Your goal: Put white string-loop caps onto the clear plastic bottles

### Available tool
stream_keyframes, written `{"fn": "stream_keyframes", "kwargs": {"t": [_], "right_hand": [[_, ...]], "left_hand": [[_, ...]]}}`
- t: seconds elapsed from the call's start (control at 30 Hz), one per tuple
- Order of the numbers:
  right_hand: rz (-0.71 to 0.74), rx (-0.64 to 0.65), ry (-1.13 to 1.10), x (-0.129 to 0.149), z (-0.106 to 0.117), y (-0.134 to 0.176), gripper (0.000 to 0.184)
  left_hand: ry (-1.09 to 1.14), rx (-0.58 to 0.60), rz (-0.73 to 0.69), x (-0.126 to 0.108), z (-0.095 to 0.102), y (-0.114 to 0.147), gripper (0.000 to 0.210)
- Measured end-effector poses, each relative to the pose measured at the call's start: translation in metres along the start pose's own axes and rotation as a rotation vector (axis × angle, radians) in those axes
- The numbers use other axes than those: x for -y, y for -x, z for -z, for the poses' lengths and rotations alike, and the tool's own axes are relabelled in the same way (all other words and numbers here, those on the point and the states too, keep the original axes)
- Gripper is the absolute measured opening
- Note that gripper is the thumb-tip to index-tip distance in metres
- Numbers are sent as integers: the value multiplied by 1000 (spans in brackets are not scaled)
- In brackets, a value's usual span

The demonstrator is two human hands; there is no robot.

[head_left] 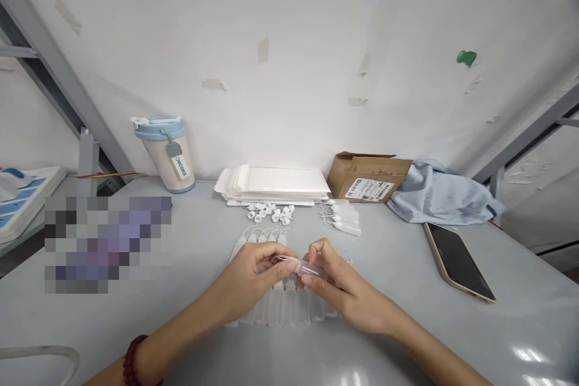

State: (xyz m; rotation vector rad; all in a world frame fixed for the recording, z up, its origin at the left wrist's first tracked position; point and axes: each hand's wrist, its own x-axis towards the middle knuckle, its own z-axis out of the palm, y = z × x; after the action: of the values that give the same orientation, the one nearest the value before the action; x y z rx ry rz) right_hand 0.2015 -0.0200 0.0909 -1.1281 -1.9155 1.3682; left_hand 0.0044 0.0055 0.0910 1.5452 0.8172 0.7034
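Above the middle of the grey table I hold a small translucent plastic bottle (312, 269), tilted nearly level. My right hand (350, 289) is closed round its body. The fingers of my left hand (253, 271) pinch its white neck end, where a thin white loop shows. Beneath both hands lies a row of several similar clear bottles (283, 307), partly covered by my fingers. Behind them more bottles with white strap loops (260, 238) lie side by side. Loose white caps (271, 213) are scattered farther back, and several bottles with straps (346, 220) lie to their right.
A stack of white padded envelopes (284, 181) rests against the wall. Beside it are an open cardboard box (368, 175), a blue cloth (438, 193) and a phone (461, 262). On the left stand a tumbler (165, 154), a blurred patch (108, 244) and a power strip (31, 199).
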Motion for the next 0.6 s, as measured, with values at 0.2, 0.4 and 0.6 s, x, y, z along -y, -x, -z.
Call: {"fn": "stream_keyframes", "kwargs": {"t": [0.2, 0.4, 0.6], "right_hand": [[-39, 121, -421, -4, 3, -5, 24], [-57, 182, -539, -10, 2, -8, 25], [27, -28, -253, -6, 0, -8, 25]], "left_hand": [[-172, -51, -70, 1, 0, 2, 18], [-52, 0, -4, 0, 0, 2, 21], [1, -58, 63, -5, 2, 0, 24]]}}
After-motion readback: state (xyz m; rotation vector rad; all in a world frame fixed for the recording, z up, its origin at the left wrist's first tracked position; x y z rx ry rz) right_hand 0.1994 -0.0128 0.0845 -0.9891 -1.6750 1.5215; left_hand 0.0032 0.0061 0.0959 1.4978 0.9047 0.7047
